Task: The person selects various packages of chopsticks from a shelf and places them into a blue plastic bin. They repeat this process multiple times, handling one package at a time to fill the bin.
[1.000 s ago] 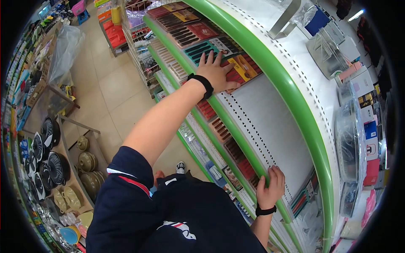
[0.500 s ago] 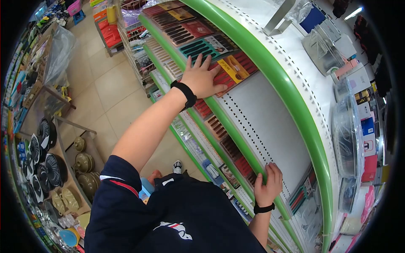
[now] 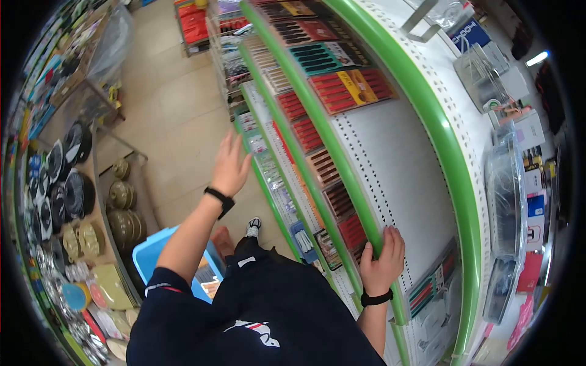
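Note:
Over the tiled floor, beside the shelf unit, my left hand (image 3: 231, 168) hangs in the air, fingers apart and nothing in it. My right hand (image 3: 383, 261) rests on the green front edge (image 3: 360, 204) of a white perforated shelf (image 3: 403, 165), thumb and fingers apart, holding nothing. Farther up that shelf lies a red chopstick pack (image 3: 354, 90) with a yellow label. Beyond it are a teal pack (image 3: 317, 58) and several darker ones. Near my right hand, at the shelf's lower end, another pack (image 3: 427, 290) shows red and green sticks.
A blue basket (image 3: 148, 249) stands on the floor left of my body. Left of the aisle, a display holds dark round pans (image 3: 77, 194) and olive pots (image 3: 125, 226). Lower shelf tiers (image 3: 268, 165) carry small packaged goods. Plastic-wrapped items (image 3: 505, 195) stand at the right.
My left hand has left the red pack and moved down and left over the floor. The red pack now lies flat in line with the others. More of the blue basket shows.

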A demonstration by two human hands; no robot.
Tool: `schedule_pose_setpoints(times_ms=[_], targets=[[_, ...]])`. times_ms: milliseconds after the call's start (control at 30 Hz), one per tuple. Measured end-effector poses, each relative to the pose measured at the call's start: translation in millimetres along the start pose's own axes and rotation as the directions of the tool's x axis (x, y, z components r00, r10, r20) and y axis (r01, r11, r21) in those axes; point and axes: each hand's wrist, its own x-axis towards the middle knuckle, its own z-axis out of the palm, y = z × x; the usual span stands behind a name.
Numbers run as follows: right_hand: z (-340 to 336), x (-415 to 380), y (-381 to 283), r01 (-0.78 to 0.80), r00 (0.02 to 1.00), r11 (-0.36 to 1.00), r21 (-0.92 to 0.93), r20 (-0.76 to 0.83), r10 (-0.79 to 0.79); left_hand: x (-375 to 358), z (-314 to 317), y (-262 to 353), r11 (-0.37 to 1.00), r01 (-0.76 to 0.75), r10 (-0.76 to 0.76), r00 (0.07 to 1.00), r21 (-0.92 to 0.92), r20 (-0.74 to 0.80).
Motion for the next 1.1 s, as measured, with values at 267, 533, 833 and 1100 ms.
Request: schedule_pose_setpoints(times_ms=[267,533,833,1100], targets=[[5,-9,12,0.134,0.991,0.990,-0.035,0.033,-0.133,-423,-4,-115,0.580,0.772,-0.769,0.624,0.261,-0.140],[8,-13,16,0.222,0.975,0.971,-0.089,0.020,-0.221,-595,25,-66,0.295,0.914,-0.956,0.282,0.277,0.086],[10,-15,20,0.288,0.957,0.940,-0.180,0.033,-0.287,-559,60,-52,0.189,0.881,-0.981,0.146,0.434,0.131],[12,-14,19,0.302,0.952,0.929,-0.216,0.022,-0.304,-555,81,-58,0.076,0.897,-0.995,0.099,0.435,-0.030]])
